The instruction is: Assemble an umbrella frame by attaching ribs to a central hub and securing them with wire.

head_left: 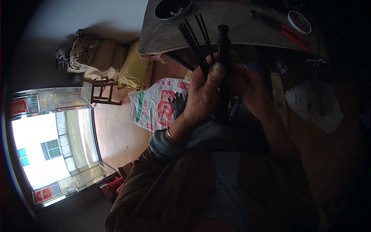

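Observation:
My left hand (203, 91), a metal bangle at its wrist, is closed with its thumb pressed on a thick black rod (223, 38) that has a wider, collared top end. Several thin black rods (193, 46) fan up and to the left out of the same grip. Against the other side of the thick rod, my right hand (253, 91) is closed, its fingertips close together. A thin pale strand (241, 62) curves out at those fingertips. Shadow hides the lower end of the thick rod and part of the right fingers.
Ahead stands a covered table (162, 36) with a bowl of dark bits (172, 8), red-handled pliers (288, 33) and a round tin (299, 22). More black pieces (177, 104) lie on a white printed sack (148, 102) at left. A wooden stool (103, 92) stands beyond.

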